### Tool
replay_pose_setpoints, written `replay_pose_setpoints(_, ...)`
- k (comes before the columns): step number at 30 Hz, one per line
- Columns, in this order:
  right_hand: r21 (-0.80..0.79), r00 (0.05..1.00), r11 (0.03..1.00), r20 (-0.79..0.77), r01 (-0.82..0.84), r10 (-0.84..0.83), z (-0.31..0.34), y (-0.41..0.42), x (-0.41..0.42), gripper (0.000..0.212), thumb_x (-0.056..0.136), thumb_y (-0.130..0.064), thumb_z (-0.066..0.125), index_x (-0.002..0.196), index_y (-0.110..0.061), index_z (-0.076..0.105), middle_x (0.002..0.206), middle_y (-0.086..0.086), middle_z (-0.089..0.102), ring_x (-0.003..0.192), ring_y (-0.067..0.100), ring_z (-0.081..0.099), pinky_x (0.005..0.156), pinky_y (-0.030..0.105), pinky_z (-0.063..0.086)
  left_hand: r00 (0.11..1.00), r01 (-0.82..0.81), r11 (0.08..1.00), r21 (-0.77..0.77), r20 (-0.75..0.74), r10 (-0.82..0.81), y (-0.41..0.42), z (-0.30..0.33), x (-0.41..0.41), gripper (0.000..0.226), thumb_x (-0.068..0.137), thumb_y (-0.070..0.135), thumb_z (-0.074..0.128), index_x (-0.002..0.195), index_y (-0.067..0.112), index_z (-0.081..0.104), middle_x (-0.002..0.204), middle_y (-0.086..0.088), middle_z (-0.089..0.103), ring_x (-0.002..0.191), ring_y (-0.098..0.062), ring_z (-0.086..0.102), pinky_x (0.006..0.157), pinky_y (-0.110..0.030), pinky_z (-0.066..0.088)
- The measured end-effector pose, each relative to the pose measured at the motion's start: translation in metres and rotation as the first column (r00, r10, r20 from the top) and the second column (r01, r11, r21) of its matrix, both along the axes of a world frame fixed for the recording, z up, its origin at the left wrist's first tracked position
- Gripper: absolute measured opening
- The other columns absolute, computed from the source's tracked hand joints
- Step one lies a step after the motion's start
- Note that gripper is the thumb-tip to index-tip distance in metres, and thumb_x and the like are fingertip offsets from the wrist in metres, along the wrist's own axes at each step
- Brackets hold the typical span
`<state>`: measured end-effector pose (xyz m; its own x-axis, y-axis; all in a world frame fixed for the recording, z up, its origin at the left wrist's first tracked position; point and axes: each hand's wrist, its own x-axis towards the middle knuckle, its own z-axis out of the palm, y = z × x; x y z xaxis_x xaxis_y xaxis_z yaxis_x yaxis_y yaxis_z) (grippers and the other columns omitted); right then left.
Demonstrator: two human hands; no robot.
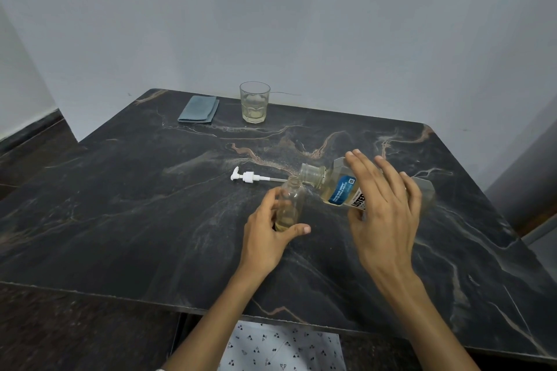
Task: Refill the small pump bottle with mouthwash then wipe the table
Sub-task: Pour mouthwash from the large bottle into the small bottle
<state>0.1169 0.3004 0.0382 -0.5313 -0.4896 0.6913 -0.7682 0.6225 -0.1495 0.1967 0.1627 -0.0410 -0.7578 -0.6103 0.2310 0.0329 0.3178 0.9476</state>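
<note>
My left hand (269, 235) grips the small clear bottle (291, 203), which stands open-topped on the dark marble table (150, 205) with a little yellowish liquid at its bottom. My right hand (382, 205) holds the large mouthwash bottle (337, 187) tipped on its side, its neck right beside the small bottle's mouth. The white pump head (248, 176) lies flat on the table just behind the small bottle. A folded blue-grey cloth (199, 110) rests at the table's far edge.
A glass tumbler (254, 102) with a bit of pale liquid stands near the back edge, right of the cloth. A grey wall runs behind the table. The table's front edge is close to my body.
</note>
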Motion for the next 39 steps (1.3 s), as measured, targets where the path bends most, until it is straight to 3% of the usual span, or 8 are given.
replay_pose_setpoints(10,0.003,1.000,1.000,0.008,-0.001,0.001,-0.0013,0.0005,0.0001,0.096,0.051,0.018,0.079,0.136,-0.016,0.048,0.136,0.001,0.053,0.128,0.026,0.045,0.107,0.037,0.020,1.000,-0.003,1.000,-0.009,-0.002,0.003,-0.0007,-0.0015,-0.0002,0.060,0.056,0.047,0.078,0.105,0.056,0.044,0.106,0.021,0.061,0.104,-0.003,0.061,0.092,-0.035,0.053)
replay_pose_setpoints(17,0.003,1.000,1.000,0.009,0.003,-0.003,-0.0024,0.0002,-0.0004,0.098,0.050,0.018,0.079,0.136,-0.017,0.047,0.137,0.001,0.053,0.129,0.026,0.045,0.107,0.037,0.019,1.000,-0.005,1.000,-0.006,0.003,0.005,0.0000,-0.0015,-0.0006,0.066,0.056,0.046,0.078,0.113,0.047,0.043,0.111,0.012,0.063,0.107,-0.008,0.061,0.093,-0.040,0.053)
replay_pose_setpoints(31,-0.002,1.000,1.000,0.008,0.003,-0.003,-0.0015,-0.0001,0.0002,0.096,0.051,0.018,0.079,0.136,-0.016,0.049,0.136,0.002,0.054,0.128,0.026,0.045,0.106,0.037,0.021,1.000,-0.011,1.000,-0.003,-0.001,0.011,-0.0010,-0.0036,-0.0011,0.064,0.055,0.051,0.078,0.109,0.051,0.044,0.106,0.019,0.063,0.102,-0.003,0.063,0.091,-0.038,0.054)
replay_pose_setpoints(39,-0.012,1.000,1.000,0.014,0.004,-0.004,-0.0009,0.0006,0.0018,0.094,0.052,0.019,0.077,0.135,-0.016,0.049,0.136,0.001,0.054,0.128,0.026,0.045,0.106,0.037,0.021,1.000,-0.011,1.000,-0.002,0.000,0.011,-0.0005,-0.0031,-0.0014,0.067,0.056,0.048,0.078,0.113,0.048,0.044,0.113,0.009,0.064,0.106,-0.008,0.062,0.092,-0.040,0.053)
